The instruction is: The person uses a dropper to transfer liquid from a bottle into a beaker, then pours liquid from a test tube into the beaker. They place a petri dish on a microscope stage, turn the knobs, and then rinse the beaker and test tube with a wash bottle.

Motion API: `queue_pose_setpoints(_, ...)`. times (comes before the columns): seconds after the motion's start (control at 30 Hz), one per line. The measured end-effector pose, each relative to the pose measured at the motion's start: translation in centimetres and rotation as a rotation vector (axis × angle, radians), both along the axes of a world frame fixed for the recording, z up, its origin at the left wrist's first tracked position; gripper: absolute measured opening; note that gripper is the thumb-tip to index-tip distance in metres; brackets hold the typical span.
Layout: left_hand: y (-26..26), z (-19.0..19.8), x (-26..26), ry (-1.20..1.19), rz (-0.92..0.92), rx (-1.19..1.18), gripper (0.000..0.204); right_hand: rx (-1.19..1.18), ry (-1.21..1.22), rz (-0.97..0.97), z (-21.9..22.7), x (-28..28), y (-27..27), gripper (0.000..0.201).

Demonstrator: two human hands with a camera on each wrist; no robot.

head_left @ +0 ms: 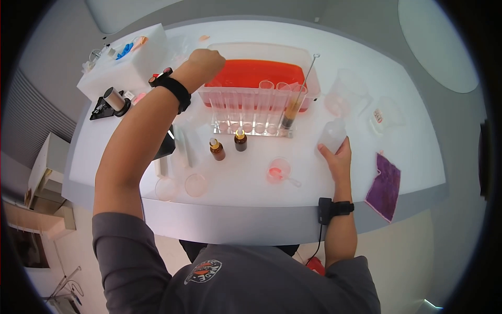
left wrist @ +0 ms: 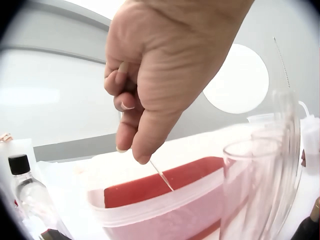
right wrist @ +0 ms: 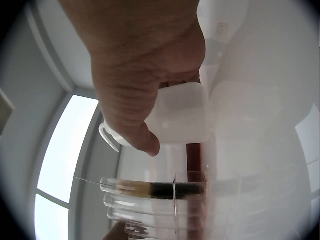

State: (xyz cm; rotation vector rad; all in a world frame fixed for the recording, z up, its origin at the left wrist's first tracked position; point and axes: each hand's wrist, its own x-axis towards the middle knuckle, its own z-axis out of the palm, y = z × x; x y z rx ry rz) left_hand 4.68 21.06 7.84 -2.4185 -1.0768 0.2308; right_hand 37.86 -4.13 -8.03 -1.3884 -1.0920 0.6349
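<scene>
My left hand point(head_left: 205, 65) is over the left end of a clear tub point(head_left: 312, 89) of red liquid. In the left wrist view the hand point(left wrist: 155, 80) pinches a thin clear rod point(left wrist: 162, 175) between thumb and finger, slanting down over the tub point(left wrist: 150, 214). My right hand point(head_left: 339, 157) grips a white translucent squeeze bottle point(head_left: 332, 134) right of the tube rack; in the right wrist view the thumb lies along the bottle point(right wrist: 182, 114). The clear rack point(head_left: 253, 133) holds several test tubes, one with a dark and tan filling point(head_left: 291, 114) and a wire brush point(head_left: 309, 73) in it.
Two brown dropper bottles point(head_left: 217, 150) stand before the rack. A small cup point(head_left: 278, 170) with pink contents and a spoon, two clear dishes point(head_left: 196, 184), a purple cloth point(head_left: 384, 187), clear jugs point(head_left: 340, 97) and a white foam block point(head_left: 125, 65) are on the table.
</scene>
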Motion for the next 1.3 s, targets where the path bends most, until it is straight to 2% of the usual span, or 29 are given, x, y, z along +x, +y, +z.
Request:
queue_pose_setpoints(0.03,-0.2,-0.2,-0.2,0.015,0.017,-0.014,0.012,0.001,-0.009,-0.007,0.0,0.0,0.0,0.063)
queue_pose_setpoints(0.13,0.0,0.7,-0.4,-0.282,0.140,-0.066,0.018,0.013,-0.005,-0.037,-0.1,0.0,-0.2,0.064)
queue_pose_setpoints(0.2,-0.2,2.0,-0.9,-0.365,0.151,-0.081,0.021,0.097,0.009,-0.078,0.7,0.0,-0.3,0.063)
queue_pose_setpoints(0.37,0.5,3.6,-2.0,-0.496,0.194,-0.058,0.025,0.373,0.020,-0.114,6.9,-2.3,-2.2,0.062)
queue_pose_setpoints(0.5,0.7,4.5,-2.2,-0.525,0.193,-0.032,0.025,0.395,-0.062,0.051,13.9,-7.0,-3.4,0.064)
queue_pose_setpoints(0.6,0.3,5.7,-2.0,-0.545,0.198,-0.016,0.025,0.329,-0.369,0.069,17.7,-10.4,-2.1,0.062)
queue_pose_setpoints(0.7,0.0,6.8,-2.2,-0.559,0.185,0.000,0.024,0.343,-0.497,0.044,19.6,-13.5,1.0,0.059)
queue_pose_setpoints(0.9,-0.5,9.2,-2.3,-0.565,0.143,0.044,0.023,0.111,-0.639,0.054,20.6,-16.0,7.2,0.055)
queue_pose_setpoints(1.3,-0.8,10.0,-2.4,-0.581,0.150,0.025,0.025,0.077,-0.836,0.029,21.7,-17.4,10.3,0.053)
